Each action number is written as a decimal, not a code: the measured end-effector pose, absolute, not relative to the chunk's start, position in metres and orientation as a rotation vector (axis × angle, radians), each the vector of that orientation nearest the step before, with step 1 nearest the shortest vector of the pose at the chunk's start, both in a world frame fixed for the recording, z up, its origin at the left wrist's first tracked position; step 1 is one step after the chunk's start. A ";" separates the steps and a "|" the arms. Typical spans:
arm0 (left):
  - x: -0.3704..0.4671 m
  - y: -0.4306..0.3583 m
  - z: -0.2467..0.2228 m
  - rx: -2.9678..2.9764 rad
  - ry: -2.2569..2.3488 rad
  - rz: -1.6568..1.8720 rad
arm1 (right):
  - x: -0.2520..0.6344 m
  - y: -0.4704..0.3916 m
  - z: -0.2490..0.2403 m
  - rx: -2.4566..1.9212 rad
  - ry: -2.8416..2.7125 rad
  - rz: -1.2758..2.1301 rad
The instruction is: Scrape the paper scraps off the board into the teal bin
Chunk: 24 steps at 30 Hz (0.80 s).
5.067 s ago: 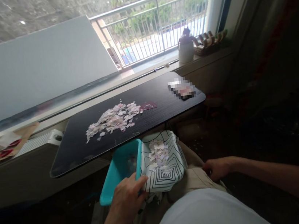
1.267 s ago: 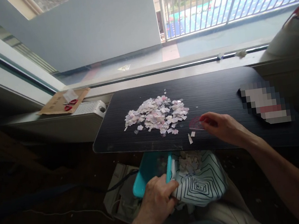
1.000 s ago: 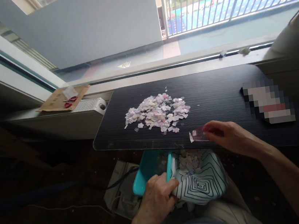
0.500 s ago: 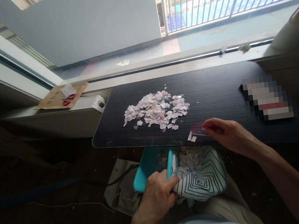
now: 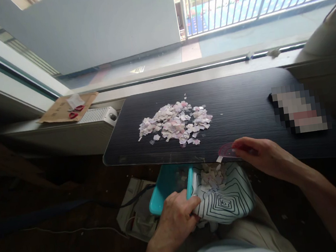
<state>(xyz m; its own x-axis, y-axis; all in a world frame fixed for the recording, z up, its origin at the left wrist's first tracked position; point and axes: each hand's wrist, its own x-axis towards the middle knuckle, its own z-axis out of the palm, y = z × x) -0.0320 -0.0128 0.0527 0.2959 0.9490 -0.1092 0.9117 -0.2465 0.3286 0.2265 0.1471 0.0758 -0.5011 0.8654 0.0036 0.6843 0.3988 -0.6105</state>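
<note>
Right hand [image 5: 256, 150] has a narrow pinch on the right end of a translucent pink semicircular plastic protractor [image 5: 227, 150], which lies by the near edge of the black wood-grain tabletop [image 5: 245, 103]. One white paper scrap [image 5: 219, 159] sits right at that edge, just by the protractor's lower left. The main heap of pale, pink-tinted paper scraps [image 5: 172, 123] is mid-table, off to the protractor's left and apart from it.

Left hand [image 5: 179, 211] is below the table, closed where the turquoise plastic bin's [image 5: 155, 202] rim meets a white cloth-like holder with black nested-line print [image 5: 224, 205]. Thumb's on top; from here I can't tell what the hidden fingers grip. Holder is under the table edge, over the person's lap, with loose scraps [image 5: 212, 176] inside. Red-handled scissors [image 5: 73, 113] are on a brown envelope [image 5: 53, 111] at far left.
</note>
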 end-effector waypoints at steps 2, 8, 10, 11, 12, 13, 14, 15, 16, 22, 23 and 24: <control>-0.032 -0.013 0.053 2.240 1.682 0.155 | 0.229 0.145 0.076 -1.304 -2.362 0.862; -0.031 -0.014 0.057 2.234 1.704 0.131 | 0.215 0.150 0.076 -1.313 -2.242 0.893; -0.032 -0.016 0.057 2.222 1.718 0.129 | 0.201 0.157 0.073 -1.306 -2.183 0.888; -0.032 -0.017 0.056 2.215 1.726 0.133 | 0.193 0.161 0.072 -1.291 -2.167 0.886; -0.033 -0.019 0.055 2.208 1.733 0.139 | 0.185 0.164 0.070 -1.275 -2.161 0.878; -0.034 -0.020 0.055 2.203 1.741 0.148 | 0.178 0.167 0.069 -1.264 -2.164 0.859; -0.035 -0.021 0.054 2.199 1.748 0.157 | 0.172 0.169 0.068 -1.256 -2.173 0.840; -0.036 -0.023 0.053 2.195 1.758 0.166 | 0.167 0.171 0.068 -1.252 -2.189 0.820; -0.037 -0.024 0.052 2.191 1.765 0.175 | 0.164 0.172 0.068 -1.252 -2.207 0.796; -0.040 -0.025 0.051 2.165 1.772 0.183 | 0.169 0.169 0.073 -1.345 -2.251 0.621; -0.040 -0.025 0.051 2.162 1.771 0.178 | 0.170 0.169 0.073 -1.350 -2.238 0.629; -0.041 -0.024 0.051 2.160 1.767 0.172 | 0.169 0.169 0.072 -1.343 -2.223 0.652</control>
<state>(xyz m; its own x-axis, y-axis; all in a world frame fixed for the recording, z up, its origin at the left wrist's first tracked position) -0.0406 -0.0239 0.0508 0.2174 0.9685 -0.1217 0.9268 -0.1657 0.3371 0.1695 0.1687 0.0717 -0.4181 0.8975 0.1400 0.6796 0.4113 -0.6074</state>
